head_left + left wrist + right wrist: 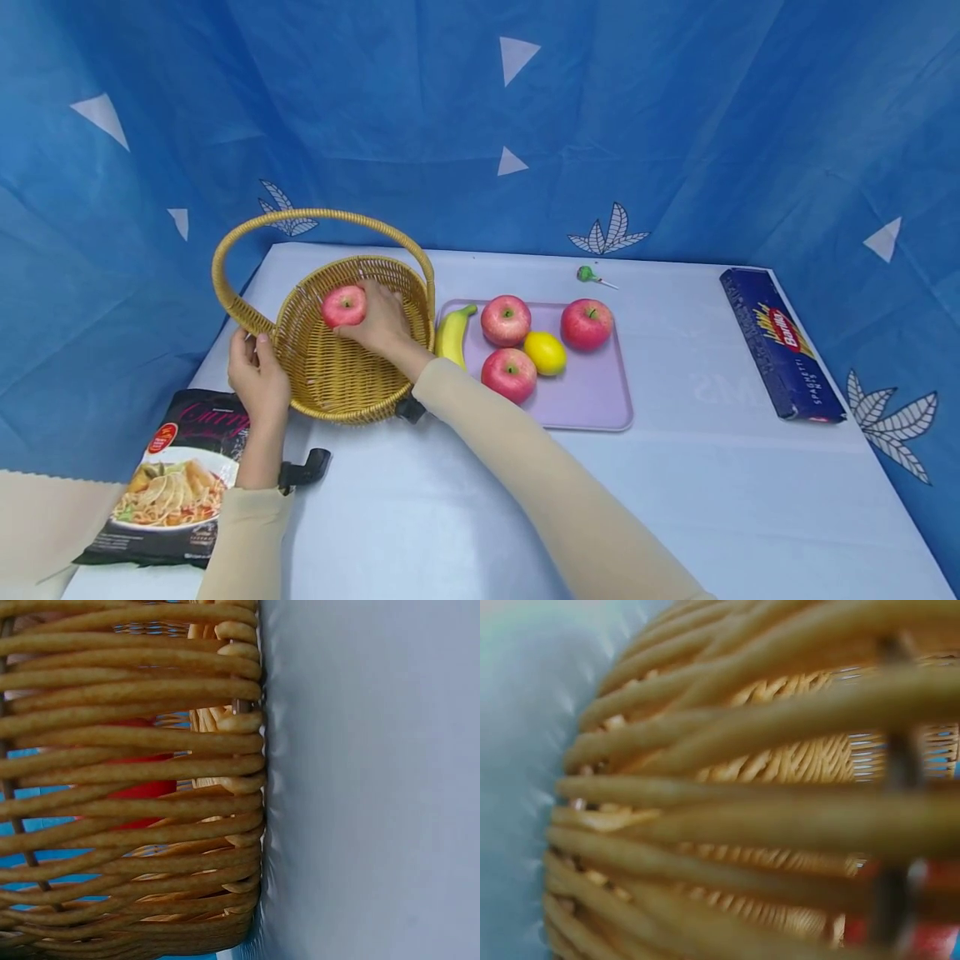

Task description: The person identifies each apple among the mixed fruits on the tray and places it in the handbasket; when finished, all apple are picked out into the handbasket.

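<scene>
A wicker basket (341, 392) with a tall arched handle stands on the left of the table. My left hand (258, 379) grips its left rim, near the foot of the handle. Inside the basket, my right hand (381, 321) holds a red apple (345, 307) from its right side. The apple shows as a red patch (142, 787) through the weave in the left wrist view. Close slats of the basket wall (727, 817) fill most of the right wrist view, and both wrist views leave the hands largely hidden.
Right of the basket, a lilac tray (592, 400) bears a banana (453, 335), a lemon (545, 353) and three apples (510, 375). A green lollipop (587, 273) lies behind it. A spaghetti box (783, 346) is far right; a noodle packet (176, 483) lies front left.
</scene>
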`<state>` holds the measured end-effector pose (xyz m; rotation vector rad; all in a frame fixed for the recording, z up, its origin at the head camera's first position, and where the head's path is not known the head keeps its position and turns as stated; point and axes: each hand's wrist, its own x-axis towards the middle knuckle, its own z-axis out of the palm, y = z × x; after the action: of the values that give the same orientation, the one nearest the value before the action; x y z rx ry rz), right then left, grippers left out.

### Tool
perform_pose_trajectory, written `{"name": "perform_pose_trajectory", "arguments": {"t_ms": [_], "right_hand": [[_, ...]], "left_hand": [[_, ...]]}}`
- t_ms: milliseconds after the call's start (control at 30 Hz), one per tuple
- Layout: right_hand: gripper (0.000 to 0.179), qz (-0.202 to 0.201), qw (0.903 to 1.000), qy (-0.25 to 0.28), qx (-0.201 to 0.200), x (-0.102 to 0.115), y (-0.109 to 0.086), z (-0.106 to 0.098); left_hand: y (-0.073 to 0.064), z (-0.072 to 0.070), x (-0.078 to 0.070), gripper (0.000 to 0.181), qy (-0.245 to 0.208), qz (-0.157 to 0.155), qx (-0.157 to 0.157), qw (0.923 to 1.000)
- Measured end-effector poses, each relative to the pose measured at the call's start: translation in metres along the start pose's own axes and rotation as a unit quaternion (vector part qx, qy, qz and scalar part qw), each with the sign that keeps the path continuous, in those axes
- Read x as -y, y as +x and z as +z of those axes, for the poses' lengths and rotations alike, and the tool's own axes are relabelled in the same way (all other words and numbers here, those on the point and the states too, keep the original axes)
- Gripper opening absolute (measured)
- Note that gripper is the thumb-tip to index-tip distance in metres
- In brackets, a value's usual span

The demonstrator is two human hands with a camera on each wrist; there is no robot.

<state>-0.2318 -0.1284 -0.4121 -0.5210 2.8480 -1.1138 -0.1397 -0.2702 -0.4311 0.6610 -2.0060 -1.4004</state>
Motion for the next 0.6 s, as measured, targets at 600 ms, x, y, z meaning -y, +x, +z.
{"name": "perform_pose_trajectory", "arguments": {"t_ms": [600], "right_hand": [[0.059,0.03,0.9994,0.009,0.016,-0.0001,0.0009,0.0003]], "left_hand": [[0.0002,0.0009,0.0029,0.039,0.003,0.003,0.002,1.0]]}}
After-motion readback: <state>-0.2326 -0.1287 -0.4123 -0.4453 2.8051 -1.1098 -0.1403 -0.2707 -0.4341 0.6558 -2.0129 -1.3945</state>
